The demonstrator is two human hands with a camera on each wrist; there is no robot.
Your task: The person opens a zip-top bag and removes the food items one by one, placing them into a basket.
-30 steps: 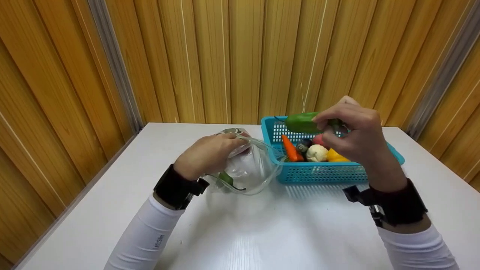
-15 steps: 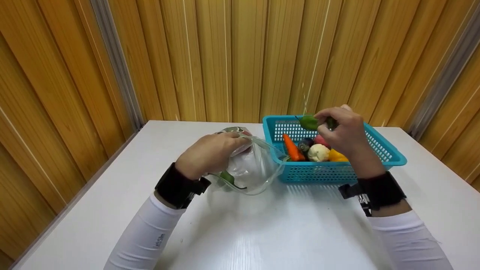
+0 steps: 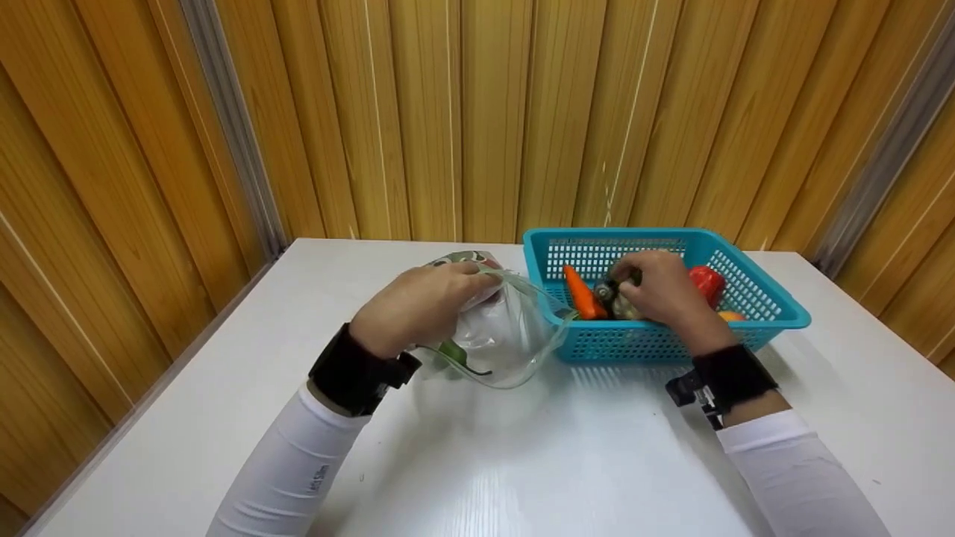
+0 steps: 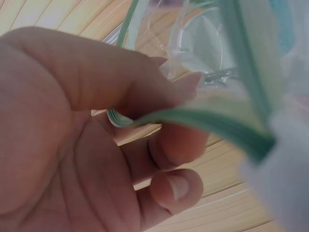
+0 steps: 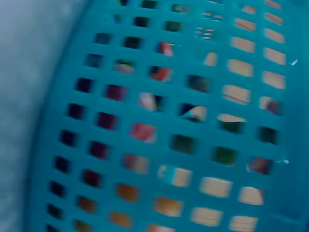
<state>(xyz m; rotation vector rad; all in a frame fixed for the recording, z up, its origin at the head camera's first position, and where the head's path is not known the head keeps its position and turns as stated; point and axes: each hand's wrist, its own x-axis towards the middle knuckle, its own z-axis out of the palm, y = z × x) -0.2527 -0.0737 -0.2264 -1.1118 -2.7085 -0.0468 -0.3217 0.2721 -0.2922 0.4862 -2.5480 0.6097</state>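
Observation:
My left hand (image 3: pixel 410 309) pinches the green-edged rim of a clear zip bag (image 3: pixel 496 332) between thumb and forefinger; the left wrist view shows the green zip strip (image 4: pixel 193 118) running out from the grip. Inside the bag lies a green pepper (image 3: pixel 452 352) with a dark stem. My right hand (image 3: pixel 660 287) reaches down into a blue perforated basket (image 3: pixel 627 344), its fingers pinching another green pepper (image 3: pixel 618 270), mostly hidden by the hand. Beside those fingers are a carrot (image 3: pixel 582 292), a small dark eggplant-like vegetable (image 3: pixel 603 291) and a white cauliflower-like piece (image 3: pixel 625 307).
A red bell pepper (image 3: pixel 707 283) and an orange piece (image 3: pixel 732 316) lie at the basket's right end. The basket's side wall (image 5: pixel 193 128) fills the right wrist view. Everything stands on a white table (image 3: pixel 477 455) before wood-look panels (image 3: pixel 485 119).
My right hand has come down and slightly left, from above the basket into it, with the green pepper. The red bell pepper has come into sight. My left hand keeps its place on the bag.

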